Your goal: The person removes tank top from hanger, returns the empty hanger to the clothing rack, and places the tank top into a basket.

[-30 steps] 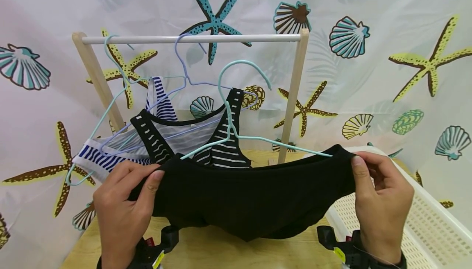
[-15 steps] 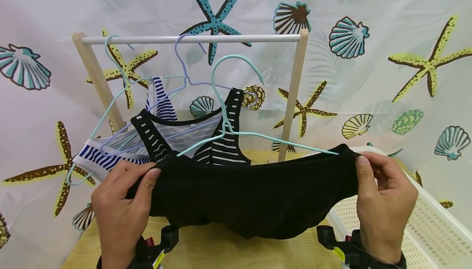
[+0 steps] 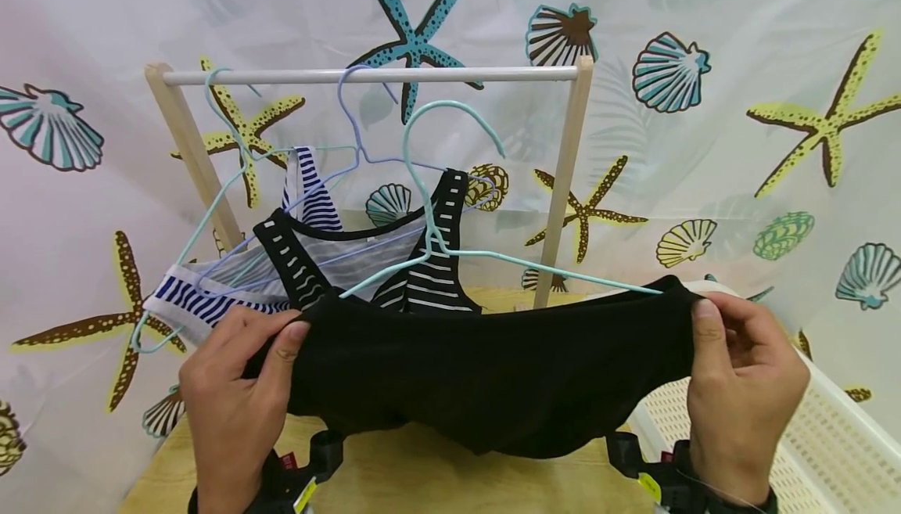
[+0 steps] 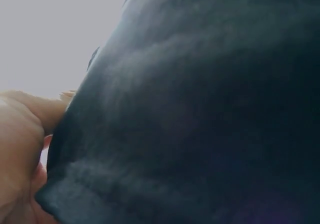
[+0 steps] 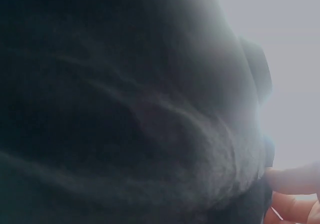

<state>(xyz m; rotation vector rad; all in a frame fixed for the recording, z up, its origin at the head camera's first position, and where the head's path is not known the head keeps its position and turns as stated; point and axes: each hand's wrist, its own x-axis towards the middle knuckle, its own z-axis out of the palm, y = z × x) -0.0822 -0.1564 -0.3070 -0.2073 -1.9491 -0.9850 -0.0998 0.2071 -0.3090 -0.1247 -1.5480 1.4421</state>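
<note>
Black briefs [image 3: 486, 381] stretch wide between both hands, over the lower shoulders of a mint-green hanger [image 3: 486, 253]. Thumb and fingers of the left hand [image 3: 239, 389] pinch the left end of the waistband, and the right hand [image 3: 742, 389] pinches the right end. The hanger's hook stands up above the cloth, apart from the rail; its arm ends are hidden in the briefs. Dark fabric fills most of the left wrist view, with part of the left hand [image 4: 20, 149] at its edge. Fingers of the right hand [image 5: 295, 194] show at the fabric's edge in the right wrist view.
Behind stands a small rack with a white rail [image 3: 281, 77]. From it hang a black striped top [image 3: 303, 264] on a lilac hanger [image 3: 359, 127] and a blue-and-white striped garment [image 3: 190, 295] on a mint hanger. A white perforated basket [image 3: 831, 436] sits right on the wooden table [image 3: 394, 483].
The right hand has moved slightly to the right, drawing the waistband wider. The held hanger has shifted left and a little up, its right arm reaching further along the waistband.
</note>
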